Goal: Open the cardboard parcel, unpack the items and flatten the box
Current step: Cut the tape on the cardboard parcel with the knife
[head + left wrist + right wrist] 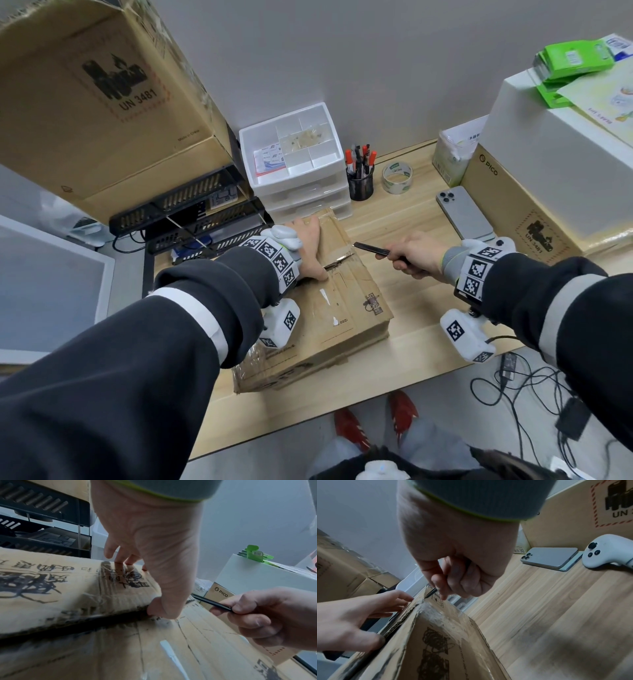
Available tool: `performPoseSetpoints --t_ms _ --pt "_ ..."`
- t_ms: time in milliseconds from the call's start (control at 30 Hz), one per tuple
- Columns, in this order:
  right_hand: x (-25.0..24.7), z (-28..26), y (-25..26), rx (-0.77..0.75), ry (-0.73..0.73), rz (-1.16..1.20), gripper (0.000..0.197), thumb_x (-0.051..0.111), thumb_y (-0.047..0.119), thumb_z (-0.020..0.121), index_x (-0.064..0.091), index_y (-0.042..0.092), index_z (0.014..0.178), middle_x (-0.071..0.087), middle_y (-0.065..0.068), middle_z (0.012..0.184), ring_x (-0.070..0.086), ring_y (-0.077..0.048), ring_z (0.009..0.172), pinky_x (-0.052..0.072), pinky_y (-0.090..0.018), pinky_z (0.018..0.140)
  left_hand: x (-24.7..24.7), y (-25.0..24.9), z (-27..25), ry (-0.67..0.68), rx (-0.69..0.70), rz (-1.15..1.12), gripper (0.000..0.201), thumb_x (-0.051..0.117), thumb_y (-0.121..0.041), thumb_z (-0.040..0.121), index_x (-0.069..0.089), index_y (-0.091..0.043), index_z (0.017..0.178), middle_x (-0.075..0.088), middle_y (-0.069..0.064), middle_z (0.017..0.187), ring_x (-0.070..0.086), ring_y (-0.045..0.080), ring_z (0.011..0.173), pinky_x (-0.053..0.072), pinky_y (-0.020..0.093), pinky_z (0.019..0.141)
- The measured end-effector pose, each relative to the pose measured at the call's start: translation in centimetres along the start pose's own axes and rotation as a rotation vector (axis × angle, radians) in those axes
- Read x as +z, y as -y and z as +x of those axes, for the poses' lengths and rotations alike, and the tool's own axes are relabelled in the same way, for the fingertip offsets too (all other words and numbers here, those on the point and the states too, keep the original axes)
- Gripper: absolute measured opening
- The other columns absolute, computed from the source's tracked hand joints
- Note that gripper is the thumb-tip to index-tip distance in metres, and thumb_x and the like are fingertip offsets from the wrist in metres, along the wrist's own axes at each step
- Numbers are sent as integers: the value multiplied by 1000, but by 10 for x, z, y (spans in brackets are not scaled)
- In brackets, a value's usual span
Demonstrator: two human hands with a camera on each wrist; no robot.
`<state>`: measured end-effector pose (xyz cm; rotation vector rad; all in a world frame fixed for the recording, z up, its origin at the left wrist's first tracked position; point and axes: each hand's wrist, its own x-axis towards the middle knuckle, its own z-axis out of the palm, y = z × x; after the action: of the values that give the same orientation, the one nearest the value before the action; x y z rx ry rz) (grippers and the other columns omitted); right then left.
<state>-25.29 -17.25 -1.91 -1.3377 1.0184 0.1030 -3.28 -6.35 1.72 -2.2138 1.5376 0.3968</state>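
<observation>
A worn brown cardboard parcel lies on the wooden desk, its top seam split open along the middle. My left hand lies flat on the far flap, fingers spread, thumb tip at the seam edge. My right hand grips a slim black knife just off the parcel's right edge, blade pointing left toward the seam. In the right wrist view the knife hovers at the taped corner of the parcel. The parcel's contents are hidden.
Behind the parcel stand a white drawer organiser, a pen cup and a tape roll. A phone and a PICO carton sit right. A black rack and large carton crowd the left.
</observation>
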Motion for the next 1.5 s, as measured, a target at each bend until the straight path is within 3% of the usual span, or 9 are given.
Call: performPoseSetpoints --t_ms 500,733,1000,1267,1367,1500 --pt "-11 -11 -6 -25 52 -104 28 45 7 89 71 4 100 39 -3 52 24 -15 44 17 -22 44 -2 -3 6 52 -11 15 94 76 -71 45 39 -20 114 51 6 107 60 27 88 57 47 79" --pt "-16 -18 -15 -11 88 -104 26 47 4 88 72 4 93 39 -6 50 23 -15 42 16 -20 43 -2 -2 8 60 -34 9 92 62 -76 26 32 -25 96 49 2 95 59 25 78 58 45 72" --pt "-22 -23 -21 0 102 -149 30 47 3 86 74 1 100 39 -5 49 24 -14 41 18 -18 42 -2 -2 9 47 -33 18 94 65 -76 28 35 -24 100 48 2 97 59 25 81 57 45 74" --pt "-34 -28 -29 65 165 -276 29 49 3 85 76 0 93 41 -5 48 24 -15 41 17 -21 43 -1 1 7 26 -32 -13 95 65 -76 27 34 -25 101 47 0 101 58 25 85 56 45 77" --pt "-39 -26 -33 97 107 -243 24 45 4 87 67 -2 81 39 -5 48 24 -15 41 18 -20 42 -1 3 5 23 -37 -23 98 62 -76 22 33 -26 102 48 0 105 57 24 87 56 44 79" --pt "-35 -19 -34 146 40 -78 21 44 18 90 39 16 69 32 -2 52 20 -13 44 14 -21 45 -6 7 0 47 -68 -57 118 66 -79 16 32 -28 117 51 1 108 58 28 91 55 47 81"
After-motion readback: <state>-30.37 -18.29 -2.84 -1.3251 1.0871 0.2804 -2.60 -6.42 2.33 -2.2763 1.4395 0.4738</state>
